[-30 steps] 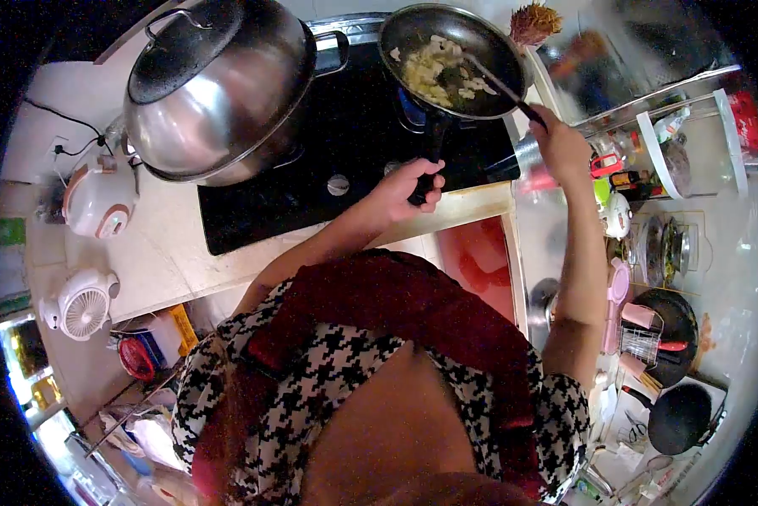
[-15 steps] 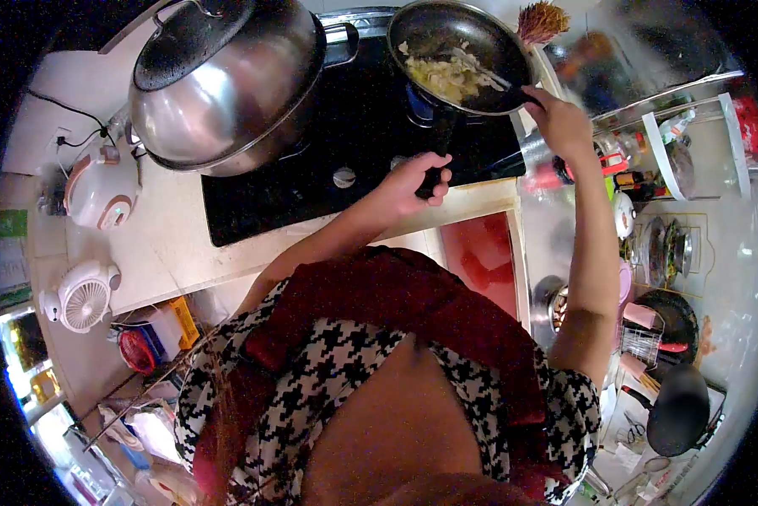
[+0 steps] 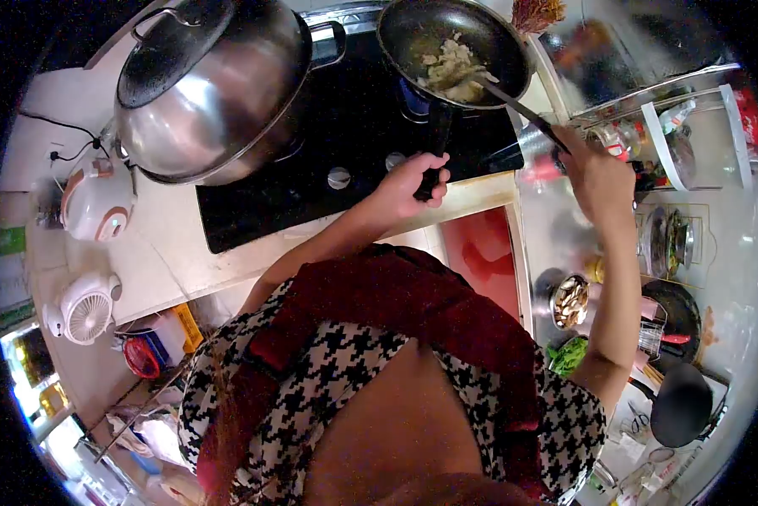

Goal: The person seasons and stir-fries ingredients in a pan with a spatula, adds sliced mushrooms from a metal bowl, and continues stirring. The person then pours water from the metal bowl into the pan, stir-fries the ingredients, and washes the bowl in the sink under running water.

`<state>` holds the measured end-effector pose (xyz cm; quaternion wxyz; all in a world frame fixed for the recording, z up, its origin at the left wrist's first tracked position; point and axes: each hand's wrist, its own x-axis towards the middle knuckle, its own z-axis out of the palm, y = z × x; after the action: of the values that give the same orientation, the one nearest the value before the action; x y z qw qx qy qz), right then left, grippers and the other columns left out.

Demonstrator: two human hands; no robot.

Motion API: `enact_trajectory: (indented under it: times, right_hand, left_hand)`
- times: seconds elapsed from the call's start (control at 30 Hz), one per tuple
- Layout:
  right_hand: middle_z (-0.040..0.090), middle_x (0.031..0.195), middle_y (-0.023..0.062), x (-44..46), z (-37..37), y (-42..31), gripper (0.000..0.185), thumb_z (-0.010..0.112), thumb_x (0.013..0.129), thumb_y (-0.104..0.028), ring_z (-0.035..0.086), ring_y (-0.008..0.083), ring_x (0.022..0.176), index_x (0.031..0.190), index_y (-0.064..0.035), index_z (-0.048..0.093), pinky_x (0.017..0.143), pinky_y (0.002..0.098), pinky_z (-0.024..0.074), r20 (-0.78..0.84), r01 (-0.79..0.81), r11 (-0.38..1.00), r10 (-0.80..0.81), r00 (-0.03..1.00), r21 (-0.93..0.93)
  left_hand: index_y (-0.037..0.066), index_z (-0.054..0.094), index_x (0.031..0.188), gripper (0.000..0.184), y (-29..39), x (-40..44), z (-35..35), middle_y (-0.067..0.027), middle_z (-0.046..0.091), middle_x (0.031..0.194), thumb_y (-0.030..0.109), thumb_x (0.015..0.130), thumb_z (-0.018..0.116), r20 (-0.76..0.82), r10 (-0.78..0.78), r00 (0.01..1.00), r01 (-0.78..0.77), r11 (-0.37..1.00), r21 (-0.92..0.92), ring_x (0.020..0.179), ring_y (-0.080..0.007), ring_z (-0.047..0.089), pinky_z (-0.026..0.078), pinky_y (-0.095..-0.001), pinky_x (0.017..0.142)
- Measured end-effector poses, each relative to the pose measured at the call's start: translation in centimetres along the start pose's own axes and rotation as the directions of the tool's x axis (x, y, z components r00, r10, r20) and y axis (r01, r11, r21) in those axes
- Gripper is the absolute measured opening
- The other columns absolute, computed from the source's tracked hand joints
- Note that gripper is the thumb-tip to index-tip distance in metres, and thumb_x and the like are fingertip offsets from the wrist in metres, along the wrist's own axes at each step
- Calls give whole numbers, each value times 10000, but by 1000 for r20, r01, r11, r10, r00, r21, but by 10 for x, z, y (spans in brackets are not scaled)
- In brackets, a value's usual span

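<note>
A dark frying pan [image 3: 501, 46] sits on the right side of the black cooktop [image 3: 328, 135]. My left hand [image 3: 414, 181] is closed around its black handle, which points toward me. Pale, chopped food [image 3: 448, 69] is gathered in a heap at the pan's near side. In my right hand [image 3: 600, 184], right of the cooktop, is the dark handle of a spatula [image 3: 526, 111]. The spatula reaches down and left into the pan, its head touching the food and partly hidden by it.
A large steel pot with a domed lid [image 3: 219, 101] stands on the left of the cooktop. Further left are a rice cooker [image 3: 98, 201] and a small fan [image 3: 88, 314]. On the right counter are a bowl of sliced pieces [image 3: 571, 302], green leaves [image 3: 568, 356] and another dark pan [image 3: 681, 406].
My right hand has moved right and toward me with the spatula. The food, spread out before, is now bunched together. My left hand stays on the pan handle.
</note>
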<state>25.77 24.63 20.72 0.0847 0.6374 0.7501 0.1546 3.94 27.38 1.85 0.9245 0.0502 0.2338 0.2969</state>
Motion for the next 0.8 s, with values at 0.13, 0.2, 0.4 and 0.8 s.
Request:
enact_trajectory:
  times: [0.13,0.2,0.4,0.8]
  right_hand:
    - [612,732,117,-8,19,-4,315,513,826,-255,597,294,633,1140,-239,520,524,413,458,110,-65,997,60,992,43]
    - [620,752,124,14,59,-9,311,497,835,-281,604,297,643,1142,-236,511,533,411,467,142,-123,992,126,982,-32]
    - [621,791,155,56,88,-4,308,448,859,-323,606,336,727,1152,-241,492,603,445,478,-26,-291,928,305,952,231]
    - [633,847,154,51,152,-38,331,404,873,-323,618,326,771,1115,-117,498,631,461,490,221,-348,838,278,935,420]
  left_hand:
    - [107,446,1015,226,-1,0,0,-40,484,730,172,814,526,47,15,999,-15,1000,14,562,-158,434,319,-266,482]
    - [115,436,1059,255,-2,-1,1,-30,474,738,187,827,514,63,14,998,-16,999,37,574,-140,417,317,-257,491]
    - [111,459,1041,232,1,2,-9,-12,473,744,193,830,510,104,-14,994,13,1000,13,567,-139,414,318,-255,501]
    - [74,489,1087,267,14,-9,-15,-30,485,815,186,845,481,195,-47,980,53,998,-25,581,-131,414,351,-238,503]
